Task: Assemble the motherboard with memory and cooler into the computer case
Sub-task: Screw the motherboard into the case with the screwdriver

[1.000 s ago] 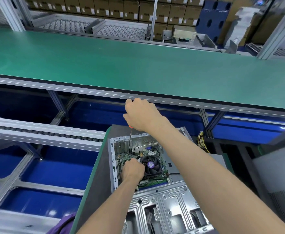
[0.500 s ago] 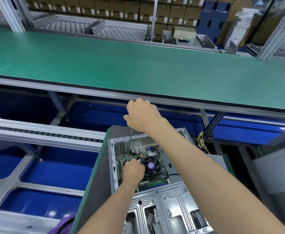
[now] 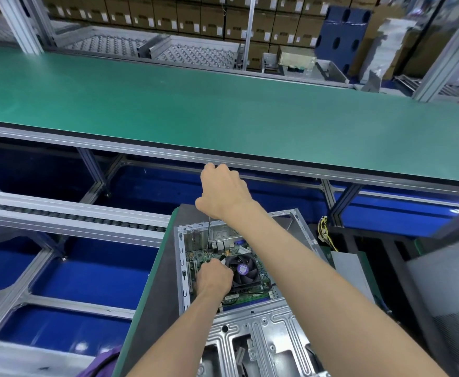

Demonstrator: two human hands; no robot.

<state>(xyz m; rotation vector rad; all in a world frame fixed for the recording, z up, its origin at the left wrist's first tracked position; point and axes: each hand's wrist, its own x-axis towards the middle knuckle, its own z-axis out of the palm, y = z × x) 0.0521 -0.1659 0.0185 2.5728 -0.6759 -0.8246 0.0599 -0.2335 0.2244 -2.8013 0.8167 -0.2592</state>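
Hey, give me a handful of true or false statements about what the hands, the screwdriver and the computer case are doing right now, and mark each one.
1. The right hand grips the top of a screwdriver. True.
2. The motherboard lies on the green conveyor belt. False: it sits inside the computer case.
3. The left hand rests low on the board beside the cooler fan. True.
4. The cooler fan has a red centre label. False: it is purple.
5. The screwdriver lies flat. False: it stands nearly upright.
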